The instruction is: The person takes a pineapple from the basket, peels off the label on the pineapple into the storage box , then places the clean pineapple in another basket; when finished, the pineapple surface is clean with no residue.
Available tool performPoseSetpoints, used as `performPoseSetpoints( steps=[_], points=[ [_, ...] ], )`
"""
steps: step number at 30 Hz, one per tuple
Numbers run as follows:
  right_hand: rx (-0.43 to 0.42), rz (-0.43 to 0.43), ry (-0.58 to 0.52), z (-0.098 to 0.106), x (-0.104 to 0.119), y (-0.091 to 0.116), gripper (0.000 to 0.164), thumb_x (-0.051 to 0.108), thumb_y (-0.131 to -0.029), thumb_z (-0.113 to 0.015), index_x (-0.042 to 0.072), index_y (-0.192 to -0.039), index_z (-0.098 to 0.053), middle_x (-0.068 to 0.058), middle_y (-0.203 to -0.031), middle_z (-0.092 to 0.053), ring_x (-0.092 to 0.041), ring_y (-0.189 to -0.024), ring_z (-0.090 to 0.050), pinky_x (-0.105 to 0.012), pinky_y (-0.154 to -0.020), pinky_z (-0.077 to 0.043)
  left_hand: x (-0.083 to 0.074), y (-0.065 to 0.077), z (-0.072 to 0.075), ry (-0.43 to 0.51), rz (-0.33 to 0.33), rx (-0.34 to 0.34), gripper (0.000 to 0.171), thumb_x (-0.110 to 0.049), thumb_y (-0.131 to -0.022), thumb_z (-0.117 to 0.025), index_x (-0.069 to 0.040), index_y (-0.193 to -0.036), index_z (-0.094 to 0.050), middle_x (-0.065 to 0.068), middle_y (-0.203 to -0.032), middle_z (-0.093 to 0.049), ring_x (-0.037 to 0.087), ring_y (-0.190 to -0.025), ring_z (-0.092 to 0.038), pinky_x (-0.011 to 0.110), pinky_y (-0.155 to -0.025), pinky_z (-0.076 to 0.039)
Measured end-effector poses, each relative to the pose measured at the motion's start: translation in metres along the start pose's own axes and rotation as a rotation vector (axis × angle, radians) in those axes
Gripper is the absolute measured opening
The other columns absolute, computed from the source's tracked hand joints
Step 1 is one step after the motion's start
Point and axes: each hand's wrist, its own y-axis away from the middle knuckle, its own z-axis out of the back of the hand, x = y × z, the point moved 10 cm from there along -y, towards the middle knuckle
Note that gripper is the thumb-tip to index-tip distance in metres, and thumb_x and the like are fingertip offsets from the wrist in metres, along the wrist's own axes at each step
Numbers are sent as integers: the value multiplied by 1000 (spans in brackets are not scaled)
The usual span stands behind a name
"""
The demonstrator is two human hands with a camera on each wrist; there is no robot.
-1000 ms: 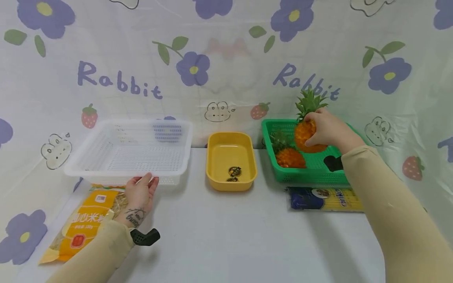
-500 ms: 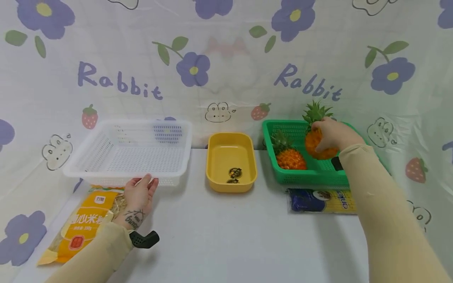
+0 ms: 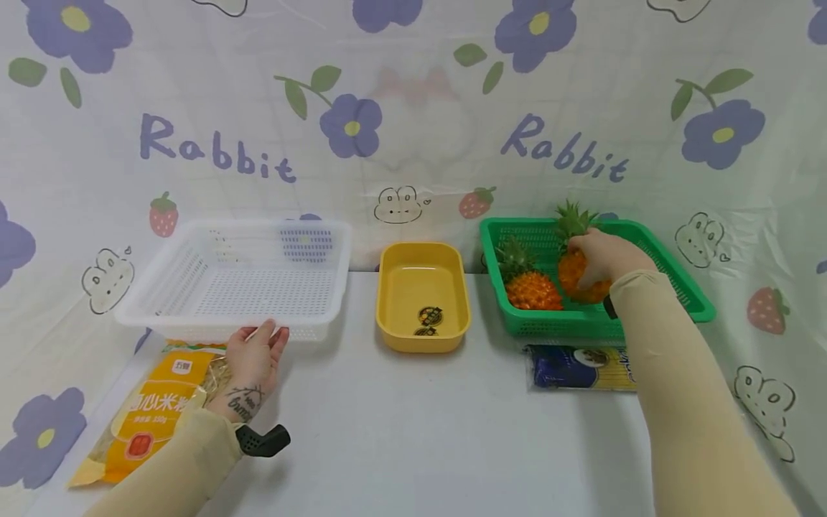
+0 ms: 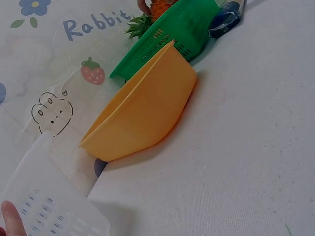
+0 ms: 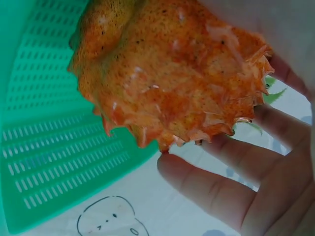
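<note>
My right hand (image 3: 610,255) grips an orange pineapple (image 3: 573,273) with a green crown, low inside the green basket (image 3: 517,322). In the right wrist view, fingers (image 5: 206,191) lie along the spiky skin of that pineapple (image 5: 162,83). Left of it, a second pineapple (image 3: 533,291) lies in the same basket. My left hand (image 3: 255,359) holds the front rim of the white basket (image 3: 213,319). One fingertip (image 4: 12,219) shows against this basket's perforated wall in the left wrist view; the other fingers are mostly out of that view.
Between the baskets stands a yellow tub (image 3: 423,341) with dark round labels inside. An orange noodle bag (image 3: 151,409) lies under my left forearm. A pack of pasta (image 3: 571,368) lies in front of the green basket, partly behind the right sleeve. A printed curtain hangs behind.
My right hand has lowered the pineapple into the green basket and shifted slightly right. The left hand has stayed at the white basket's rim.
</note>
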Motion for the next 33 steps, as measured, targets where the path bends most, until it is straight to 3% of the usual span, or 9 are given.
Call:
performPoseSetpoints(
  steps=[11, 18, 23, 29, 33],
  points=[
    [53, -34, 70, -29, -5, 1, 74, -2, -68, -70, 0, -136, -42, -28, -134, -44, -47, -113, -45, -40, -66, -49, 4, 1, 1, 10, 0, 1, 23, -12, -91, -56, -15, -103, -36, 4, -105, -43, 13, -84, -56, 20, -81, -51],
    [47, -32, 112, -38, -9, 1, 73, 1, -67, -72, 2, -134, -46, -27, -131, -47, -47, -114, -45, -53, -79, -48, 3, 2, -1, 11, -7, 3, 24, -13, -91, -56, -16, -105, -36, 4, -105, -42, 13, -86, -54, 20, -82, -51],
    [62, -13, 107, -37, -6, 1, 70, 0, -67, -71, 1, -133, -47, -28, -131, -47, -47, -115, -44, -49, -75, -49, 2, 2, -2, 6, -12, 2, 24, -13, -92, -55, -16, -104, -36, 4, -105, -42, 13, -87, -55, 20, -82, -51],
    [116, -24, 37, -35, 0, -2, 66, -11, -74, -57, 2, -137, -42, -29, -137, -39, -49, -121, -37, -41, -69, -46, -1, 3, -2, 0, 1, 2, 23, -13, -92, -55, -16, -106, -37, 4, -106, -43, 14, -91, -54, 20, -82, -51],
    [121, -45, -17, -25, 3, -7, 60, 0, -82, -58, 3, -139, -38, -27, -141, -35, -48, -123, -36, -50, -79, -46, -2, 3, -2, 0, 4, 5, 23, -13, -92, -55, -16, -104, -36, 4, -106, -43, 14, -90, -54, 20, -82, -51]
  ],
)
